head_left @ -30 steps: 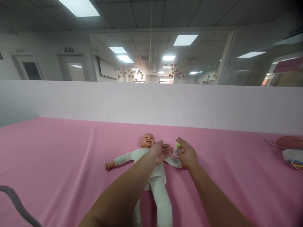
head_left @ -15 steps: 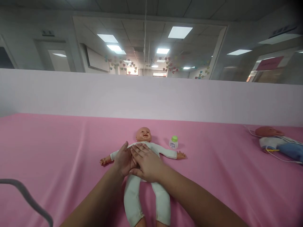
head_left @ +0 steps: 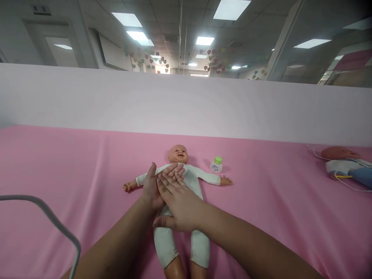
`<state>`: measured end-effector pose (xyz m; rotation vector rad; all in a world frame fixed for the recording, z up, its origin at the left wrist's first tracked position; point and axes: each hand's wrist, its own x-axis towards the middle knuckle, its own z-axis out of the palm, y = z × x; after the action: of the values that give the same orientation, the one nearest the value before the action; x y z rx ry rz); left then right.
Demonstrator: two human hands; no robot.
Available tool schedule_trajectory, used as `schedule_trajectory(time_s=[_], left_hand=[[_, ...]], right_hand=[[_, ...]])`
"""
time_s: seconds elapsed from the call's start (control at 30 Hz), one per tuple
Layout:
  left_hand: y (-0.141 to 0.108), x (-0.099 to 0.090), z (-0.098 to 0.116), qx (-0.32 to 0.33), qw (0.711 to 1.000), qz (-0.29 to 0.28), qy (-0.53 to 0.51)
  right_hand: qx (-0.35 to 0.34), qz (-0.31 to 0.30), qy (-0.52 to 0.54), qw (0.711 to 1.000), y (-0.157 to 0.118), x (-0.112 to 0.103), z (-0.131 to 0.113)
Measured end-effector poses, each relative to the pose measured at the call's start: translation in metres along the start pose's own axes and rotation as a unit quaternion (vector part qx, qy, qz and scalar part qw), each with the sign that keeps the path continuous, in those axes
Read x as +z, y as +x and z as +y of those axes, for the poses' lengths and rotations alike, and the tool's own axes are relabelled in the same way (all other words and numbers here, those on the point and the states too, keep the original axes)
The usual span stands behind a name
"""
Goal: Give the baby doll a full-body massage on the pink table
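A baby doll (head_left: 193,178) in a white bodysuit lies on its back, arms spread, head away from me. Above its torso, my left hand (head_left: 151,188) is turned palm up with its fingers stretched out and thumb apart. My right hand (head_left: 181,199) lies palm down across the left palm, fingers straight, thumb held out toward the doll's hip. Nothing shows between the two palms. Whether the left hand's back touches the doll is hidden. A small clear bottle (head_left: 216,166) with a green cap stands by the doll's outstretched arm, right of its head.
The doll lies on a pink sheet (head_left: 276,209) with slight folds. At the far right lies a second doll (head_left: 343,162) in white and blue with a white cord. A grey cable (head_left: 49,213) curves in at lower left. Behind rises a white panel (head_left: 186,104) below glass.
My right hand has slid back along the left palm toward the wrist, uncovering the left fingers. The camera has tilted down a little. The doll and bottle stay in place.
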<state>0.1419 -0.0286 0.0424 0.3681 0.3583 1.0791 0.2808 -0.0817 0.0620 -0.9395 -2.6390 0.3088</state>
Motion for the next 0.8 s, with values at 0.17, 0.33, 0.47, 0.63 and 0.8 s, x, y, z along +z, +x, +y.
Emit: schedule_trajectory(time_s=[0.17,0.33,0.47,0.63,0.8], left_hand=[[-0.004,0.011,-0.009,-0.053,0.998,-0.004,0.015],[-0.002,0.004,0.011,0.007,0.999,-0.001,0.033],[0.0,-0.005,0.026,0.049,0.998,0.018,0.032],[-0.001,-0.005,0.024,0.04,0.999,-0.008,0.036],[-0.004,0.002,0.007,0.017,0.999,-0.031,0.039]], right_hand=[[0.046,0.015,-0.03,0.998,0.007,-0.005,0.021],[0.073,0.002,-0.043,0.996,0.0,-0.008,0.028],[0.036,-0.007,-0.024,0.999,-0.007,-0.003,0.015],[-0.017,-0.012,0.001,1.0,-0.013,0.001,-0.005],[-0.019,0.004,-0.006,1.0,-0.011,0.004,-0.007]])
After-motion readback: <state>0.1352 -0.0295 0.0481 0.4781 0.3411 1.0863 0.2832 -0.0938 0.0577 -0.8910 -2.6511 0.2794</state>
